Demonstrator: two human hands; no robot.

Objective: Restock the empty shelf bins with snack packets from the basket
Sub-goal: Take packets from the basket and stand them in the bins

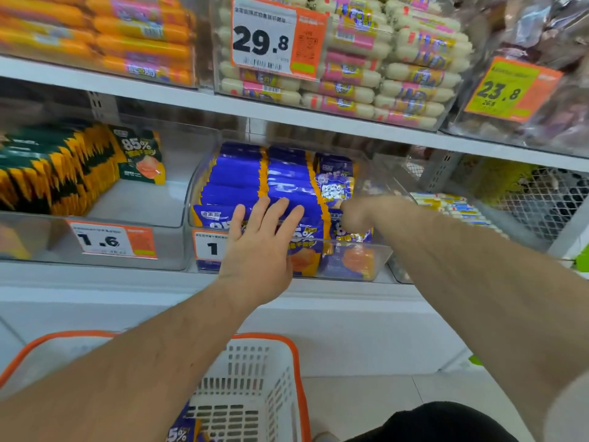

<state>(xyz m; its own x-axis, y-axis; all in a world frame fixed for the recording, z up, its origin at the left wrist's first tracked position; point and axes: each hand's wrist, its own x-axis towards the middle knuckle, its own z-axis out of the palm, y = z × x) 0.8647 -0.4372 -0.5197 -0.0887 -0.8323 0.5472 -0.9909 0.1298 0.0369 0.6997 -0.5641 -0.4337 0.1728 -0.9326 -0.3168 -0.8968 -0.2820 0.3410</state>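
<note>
The blue snack packets (242,183) stand in rows in the clear bin (379,250) in the middle of the lower shelf (95,282), filling it almost to its front wall. Your left hand (259,240) is flat, fingers straight and spread, pressing on the front packets at the bin's front edge. Your right hand (355,215) reaches into the right side of the bin with its fingers curled in among the packets there; you cannot tell if it holds one. Down below, by the bottom edge, the white basket (255,378) with the orange rim has one more blue packet (183,433) lying in its near corner. To the left, another clear bin holds green and yellow packets (60,167).
</note>
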